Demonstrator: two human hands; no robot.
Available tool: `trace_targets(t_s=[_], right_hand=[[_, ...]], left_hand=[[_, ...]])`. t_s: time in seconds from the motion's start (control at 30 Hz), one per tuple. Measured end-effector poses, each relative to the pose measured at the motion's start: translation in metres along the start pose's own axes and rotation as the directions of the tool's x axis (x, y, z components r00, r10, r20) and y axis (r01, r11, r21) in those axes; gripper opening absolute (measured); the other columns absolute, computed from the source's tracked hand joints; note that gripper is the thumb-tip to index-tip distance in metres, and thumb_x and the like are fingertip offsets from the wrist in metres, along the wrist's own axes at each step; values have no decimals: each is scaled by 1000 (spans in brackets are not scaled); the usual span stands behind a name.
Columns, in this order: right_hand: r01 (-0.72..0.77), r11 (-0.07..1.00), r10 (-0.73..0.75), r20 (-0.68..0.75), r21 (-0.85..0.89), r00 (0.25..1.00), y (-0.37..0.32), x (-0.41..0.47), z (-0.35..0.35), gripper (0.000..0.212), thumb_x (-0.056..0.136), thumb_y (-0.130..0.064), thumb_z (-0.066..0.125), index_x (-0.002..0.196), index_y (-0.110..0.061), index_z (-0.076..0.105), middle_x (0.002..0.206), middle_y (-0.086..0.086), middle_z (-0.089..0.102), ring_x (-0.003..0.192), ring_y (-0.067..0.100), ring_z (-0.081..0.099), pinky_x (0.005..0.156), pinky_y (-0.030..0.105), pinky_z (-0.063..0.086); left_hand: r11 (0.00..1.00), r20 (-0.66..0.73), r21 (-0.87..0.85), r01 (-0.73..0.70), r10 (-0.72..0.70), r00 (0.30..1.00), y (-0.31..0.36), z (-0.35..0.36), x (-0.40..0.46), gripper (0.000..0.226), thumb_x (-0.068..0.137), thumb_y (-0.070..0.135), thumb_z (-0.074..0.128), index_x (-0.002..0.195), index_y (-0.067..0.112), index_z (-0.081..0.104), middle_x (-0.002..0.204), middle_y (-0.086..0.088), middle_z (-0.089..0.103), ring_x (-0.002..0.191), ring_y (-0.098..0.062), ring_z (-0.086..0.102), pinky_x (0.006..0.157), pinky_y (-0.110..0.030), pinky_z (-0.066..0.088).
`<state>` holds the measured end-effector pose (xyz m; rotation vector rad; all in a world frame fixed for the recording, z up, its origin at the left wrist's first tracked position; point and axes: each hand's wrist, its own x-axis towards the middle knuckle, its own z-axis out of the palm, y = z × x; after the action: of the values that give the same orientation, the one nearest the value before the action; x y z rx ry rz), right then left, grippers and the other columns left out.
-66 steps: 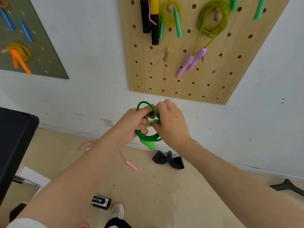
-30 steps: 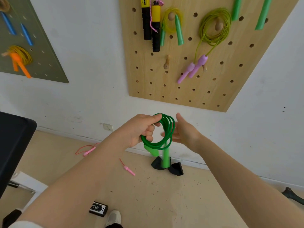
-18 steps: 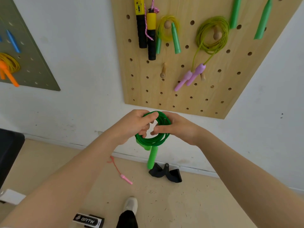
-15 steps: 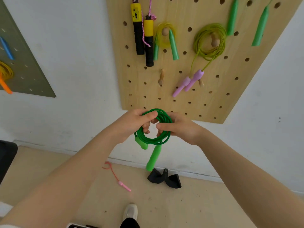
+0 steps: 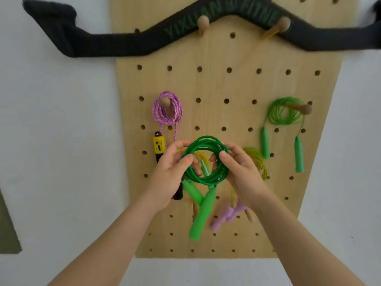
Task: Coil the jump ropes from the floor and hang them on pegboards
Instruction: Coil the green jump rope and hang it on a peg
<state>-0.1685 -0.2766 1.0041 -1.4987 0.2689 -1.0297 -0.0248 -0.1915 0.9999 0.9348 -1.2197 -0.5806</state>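
Raised from waist height a moment ago, the coiled dark green plastic jump rope (image 5: 206, 159) now sits before the tan wooden pegboard (image 5: 226, 83), suggesting hanging is next. Left hand (image 5: 171, 174) and right hand (image 5: 239, 172) pinch its sides; two light green handles (image 5: 199, 211) dangle below the coil.

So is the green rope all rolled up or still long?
Rolled up. The green rope forms round loops held by both hands, handles dangling below.
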Motion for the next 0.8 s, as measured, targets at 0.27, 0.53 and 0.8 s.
trace_targets(t_s=[0.27,0.53,0.8], right_hand=[[210,955,-241,-139,-209,960,-39,57,-6,16,97,-18,43,106,-23,56,75,-5,64,72,12,54,74,33,44],[458,813,-520,-93,-359,849,-119,122,30,18,99,-18,41,104,-28,55,81,-5,64,72,8,55,70,26,47],[564,695,-680,-152,-446,718,-163,178,42,18,98,-16,44,107,-27,54,98,0,63,83,11,58,76,28,50]], left_hand=[[901,137,312,-301,271,953,31,4,71,27,97,16,41,113,38,44,94,5,59,73,-10,65,77,-36,54],[728,64,417,-545,574,816,99,-4,141,27,99,18,38,125,25,43,103,18,54,80,-7,62,76,-27,55],[535,94,536,-653,731,676,136,-14,206,37,99,16,38,136,19,42,129,4,54,115,-2,49,91,-3,36]])
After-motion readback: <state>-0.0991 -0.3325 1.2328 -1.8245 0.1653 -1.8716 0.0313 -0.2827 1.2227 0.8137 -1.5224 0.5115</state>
